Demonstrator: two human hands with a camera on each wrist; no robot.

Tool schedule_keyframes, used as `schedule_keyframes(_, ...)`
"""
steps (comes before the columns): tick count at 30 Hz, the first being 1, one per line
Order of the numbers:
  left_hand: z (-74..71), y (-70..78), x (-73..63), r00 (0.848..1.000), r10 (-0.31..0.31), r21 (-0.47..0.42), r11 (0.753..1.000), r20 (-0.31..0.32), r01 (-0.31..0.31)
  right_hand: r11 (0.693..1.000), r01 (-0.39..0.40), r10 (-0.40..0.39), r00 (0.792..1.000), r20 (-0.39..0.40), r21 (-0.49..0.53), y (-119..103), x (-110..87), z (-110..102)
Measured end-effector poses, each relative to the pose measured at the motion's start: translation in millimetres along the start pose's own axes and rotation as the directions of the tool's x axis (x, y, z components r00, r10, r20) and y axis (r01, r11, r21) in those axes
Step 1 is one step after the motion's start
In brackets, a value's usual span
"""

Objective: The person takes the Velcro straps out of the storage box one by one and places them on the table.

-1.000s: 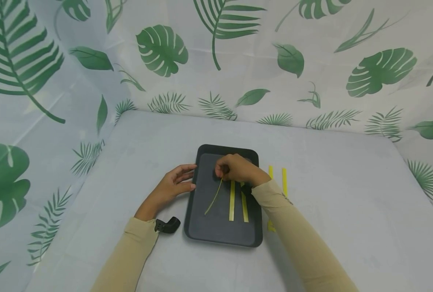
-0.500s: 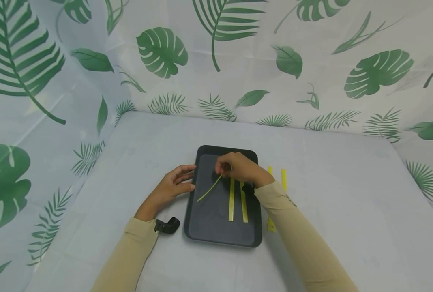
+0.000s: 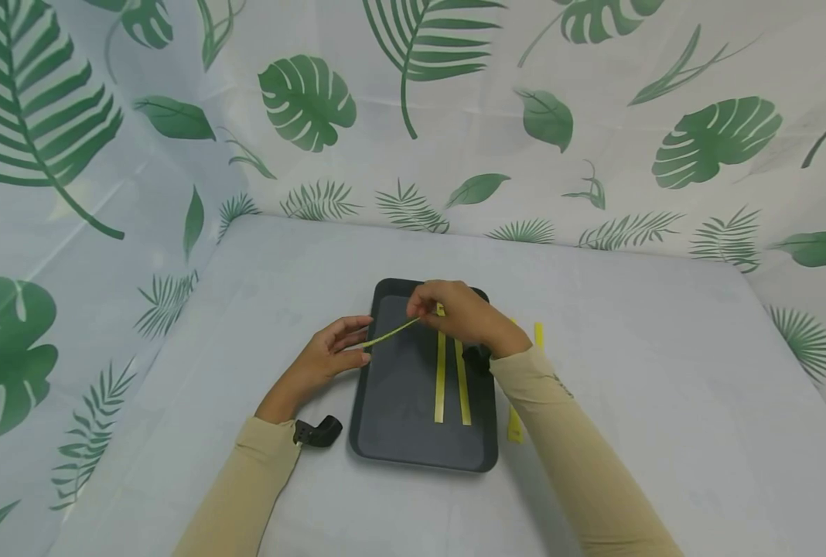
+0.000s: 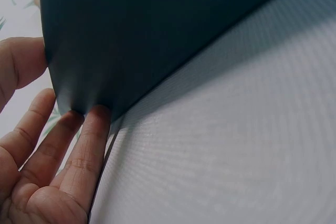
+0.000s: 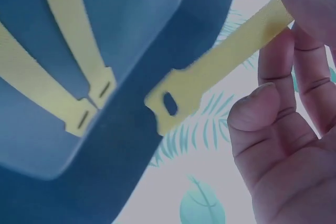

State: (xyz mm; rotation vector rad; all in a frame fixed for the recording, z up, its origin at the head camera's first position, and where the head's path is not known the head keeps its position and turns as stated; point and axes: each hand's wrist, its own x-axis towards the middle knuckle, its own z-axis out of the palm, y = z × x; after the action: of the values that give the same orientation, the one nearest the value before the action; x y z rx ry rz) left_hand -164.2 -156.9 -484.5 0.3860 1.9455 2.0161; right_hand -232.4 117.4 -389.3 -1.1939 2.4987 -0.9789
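My right hand (image 3: pixel 458 313), above the far part of the dark grey tray (image 3: pixel 399 425), pinches a yellow hook-and-loop cable tie (image 5: pixel 226 61) between thumb and finger. Its slotted head shows near the tray wall in the right wrist view, while the long tail slants left in the head view, reaching the gap between my left thumb and fingers. My left hand (image 3: pixel 329 348) has extended fingers, their tips (image 4: pixel 97 116) touching the tray's outer left wall. Two more yellow cable ties, one (image 3: pixel 440 379) left of the other (image 3: pixel 463 387), lie lengthwise inside the tray.
Right of the tray, more yellow strips lie on the white tabletop, one strip (image 3: pixel 539 334) farther back and another piece (image 3: pixel 514 429) partly hidden by my right sleeve (image 3: pixel 566 433). A black wrist camera (image 3: pixel 321 432) sits on my left wrist. A leaf-patterned cloth (image 3: pixel 455 116) stands behind.
The held tie's tail has swung up and left, from over the tray floor to my left hand. My right hand has risen slightly. My left hand has stayed at the tray.
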Motion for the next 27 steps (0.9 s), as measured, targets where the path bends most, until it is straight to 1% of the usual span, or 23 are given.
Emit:
schedule_keyframes(5,-0.3,0.5,-0.5,1.0,-0.001,0.013,1.0,0.003,0.001,0.999,0.025,-0.025,1.0,-0.012,-0.027,-5.3,-1.0,-3.4)
schedule_keyframes(8,-0.6,0.8,-0.6,1.0,0.006,0.016,1.0,0.01,-0.006,0.999,0.012,-0.013,1.0,-0.016,-0.033,-9.1,-2.6,-5.8)
schedule_keyframes(11,-0.8,0.4,-0.6,1.0,0.009,0.018,1.0,0.011,-0.009,1.0,-0.015,0.014,1.0,-0.018,-0.007,-12.5,-4.5,-7.9)
schedule_keyframes(16,-1.1,0.3,-0.5,1.0,0.001,0.023,1.0,0.007,-0.001,0.996,-0.031,0.032,0.999,-0.017,0.079,-15.2,-8.2,-9.6)
schedule_keyframes(20,-0.9,0.6,-0.4,1.0,-0.005,0.026,1.0,0.003,0.005,0.986,-0.046,0.048,0.999,-0.006,0.162,-14.2,-11.7,-10.3)
schedule_keyframes(24,-0.5,0.0,-0.3,1.0,-0.008,0.026,1.0,0.002,0.008,0.964,-0.072,0.072,0.997,0.01,0.256,-12.7,-16.3,-10.8)
schedule_keyframes(27,-0.3,-0.2,-0.3,1.0,-0.009,0.021,1.0,0.004,0.009,0.938,-0.072,0.073,0.997,0.009,0.34,-11.5,-21.1,-11.0)
